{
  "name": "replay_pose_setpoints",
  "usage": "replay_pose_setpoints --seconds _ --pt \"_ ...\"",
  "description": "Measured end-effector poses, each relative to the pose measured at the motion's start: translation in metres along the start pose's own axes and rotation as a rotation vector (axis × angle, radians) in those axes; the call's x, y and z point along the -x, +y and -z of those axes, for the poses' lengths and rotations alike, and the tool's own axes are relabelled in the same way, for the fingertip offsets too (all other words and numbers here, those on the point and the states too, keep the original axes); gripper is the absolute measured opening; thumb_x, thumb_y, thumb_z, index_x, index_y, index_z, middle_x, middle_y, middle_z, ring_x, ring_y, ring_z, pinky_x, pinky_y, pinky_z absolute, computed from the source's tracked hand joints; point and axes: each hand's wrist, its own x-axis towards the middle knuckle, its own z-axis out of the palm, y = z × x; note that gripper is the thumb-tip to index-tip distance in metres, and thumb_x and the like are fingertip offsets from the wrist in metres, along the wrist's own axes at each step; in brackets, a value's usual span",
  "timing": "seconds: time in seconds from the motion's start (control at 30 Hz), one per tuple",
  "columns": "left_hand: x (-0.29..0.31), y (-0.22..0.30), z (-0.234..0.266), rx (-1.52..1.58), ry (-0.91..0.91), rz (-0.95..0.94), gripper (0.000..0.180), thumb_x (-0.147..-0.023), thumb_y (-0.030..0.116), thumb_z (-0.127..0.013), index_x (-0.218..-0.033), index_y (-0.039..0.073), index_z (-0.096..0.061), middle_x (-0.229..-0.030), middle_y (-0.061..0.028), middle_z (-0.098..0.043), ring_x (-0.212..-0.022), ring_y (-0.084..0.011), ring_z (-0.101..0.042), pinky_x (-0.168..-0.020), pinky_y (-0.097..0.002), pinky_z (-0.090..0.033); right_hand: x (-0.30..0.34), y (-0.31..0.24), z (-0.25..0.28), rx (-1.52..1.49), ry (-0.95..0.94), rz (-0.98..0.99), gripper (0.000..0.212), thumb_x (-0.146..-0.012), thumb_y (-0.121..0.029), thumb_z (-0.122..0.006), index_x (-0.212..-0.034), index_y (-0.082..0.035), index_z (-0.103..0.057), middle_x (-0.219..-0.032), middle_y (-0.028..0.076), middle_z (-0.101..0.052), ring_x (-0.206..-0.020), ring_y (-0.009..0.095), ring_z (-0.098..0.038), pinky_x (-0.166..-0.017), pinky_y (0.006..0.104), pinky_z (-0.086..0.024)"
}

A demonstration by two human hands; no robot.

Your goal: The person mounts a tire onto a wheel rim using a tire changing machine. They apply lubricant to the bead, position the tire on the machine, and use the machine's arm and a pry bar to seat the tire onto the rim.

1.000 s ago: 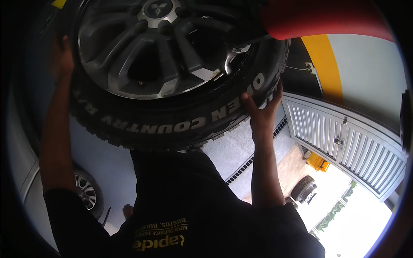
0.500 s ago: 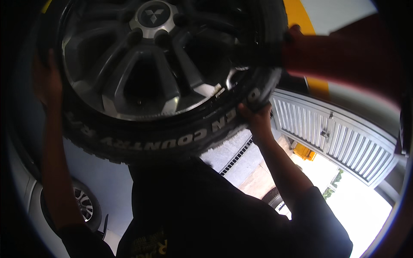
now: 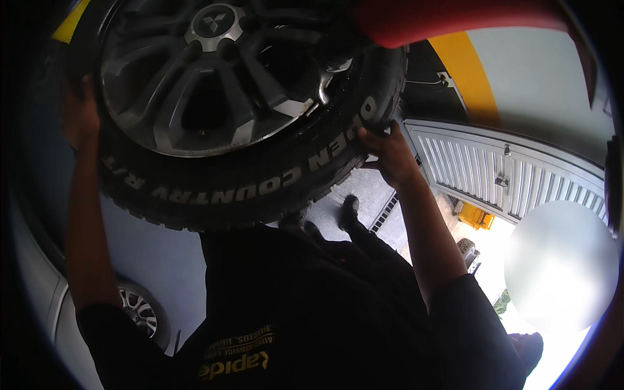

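A large wheel (image 3: pixel 273 110) fills the upper part of the view: a black tyre with pale raised lettering on a dark grey and silver alloy rim. It is raised in front of my chest, its outer face toward me. My left hand (image 3: pixel 81 114) presses against the tread on the left side, partly in shadow. On the lower right, my right hand (image 3: pixel 388 156) grips the tyre, its thumb on the sidewall and its fingers round the tread. A smooth red arm-like part (image 3: pixel 455 19) reaches across the wheel's upper right; what it belongs to is out of view.
A second wheel (image 3: pixel 140 312) is at the lower left beside a light-coloured panel. On the right are a slatted metal gate (image 3: pixel 468 162), a yellow object (image 3: pixel 476 216) and another tyre (image 3: pixel 467 250). A person stands close by on the right. A dark shoe (image 3: pixel 350 211) shows on the floor beneath the wheel.
The wheel has moved slightly upward in view, with both hands still on it. The red part has shifted up and left. A person has come into view on the right.
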Motion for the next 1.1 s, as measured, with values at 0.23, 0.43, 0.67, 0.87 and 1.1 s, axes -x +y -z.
replay_pose_setpoints --seconds 0.23,0.43,0.67,0.87,1.1 --pt "-0.007 0.010 0.008 -0.071 0.169 -0.055 0.078 -0.100 0.074 -0.032 -0.162 0.026 -0.029 -0.165 -0.0068 -0.036 -0.150 -0.0343 -0.037 -0.116 -0.0609 -0.033 0.001 0.018 -0.014 0.063 0.178 0.151 0.093 -0.085 -0.030 -0.086 -0.146 0.002 -0.024 -0.131 0.024 -0.056 -0.115 0.035 -0.066 -0.080 0.0476 -0.064" --pt "-0.010 0.012 0.007 -0.029 -0.028 0.038 0.073 -0.102 0.069 -0.034 -0.162 0.029 -0.029 -0.168 -0.0026 -0.031 -0.153 -0.0318 -0.033 -0.118 -0.0609 -0.031 0.012 -0.001 -0.014 0.008 0.191 0.102 0.102 -0.081 -0.029 -0.089 -0.150 0.004 -0.021 -0.138 0.028 -0.052 -0.115 0.038 -0.066 -0.075 0.0517 -0.064" --pt "-0.008 0.021 0.006 -0.250 0.018 0.082 0.073 -0.101 0.070 -0.034 -0.161 0.030 -0.031 -0.168 -0.0001 -0.032 -0.152 -0.0300 -0.034 -0.116 -0.0619 -0.032 -0.002 0.021 -0.008 0.159 0.279 0.277 0.120 -0.078 -0.039 -0.090 -0.158 0.005 -0.012 -0.145 0.031 -0.049 -0.125 0.039 -0.061 -0.089 0.0511 -0.060" --pt "-0.005 0.020 0.018 -0.107 -0.039 0.083 0.074 -0.100 0.071 -0.035 -0.161 0.030 -0.029 -0.168 0.0002 -0.031 -0.151 -0.0311 -0.035 -0.116 -0.0609 -0.032 -0.006 0.033 -0.016 0.058 0.324 0.160 0.124 -0.076 -0.039 -0.091 -0.160 0.004 -0.011 -0.149 0.032 -0.044 -0.133 0.041 -0.054 -0.106 0.0475 -0.051" --pt "-0.004 0.029 0.023 -0.094 -0.069 0.108 0.075 -0.100 0.070 -0.035 -0.163 0.029 -0.028 -0.169 -0.0030 -0.029 -0.152 -0.0321 -0.034 -0.116 -0.0617 -0.031 0.004 0.051 -0.039 -0.010 0.474 0.279 0.112 -0.085 -0.045 -0.084 -0.158 0.006 -0.016 -0.146 0.030 -0.049 -0.130 0.037 -0.056 -0.109 0.0420 -0.046"
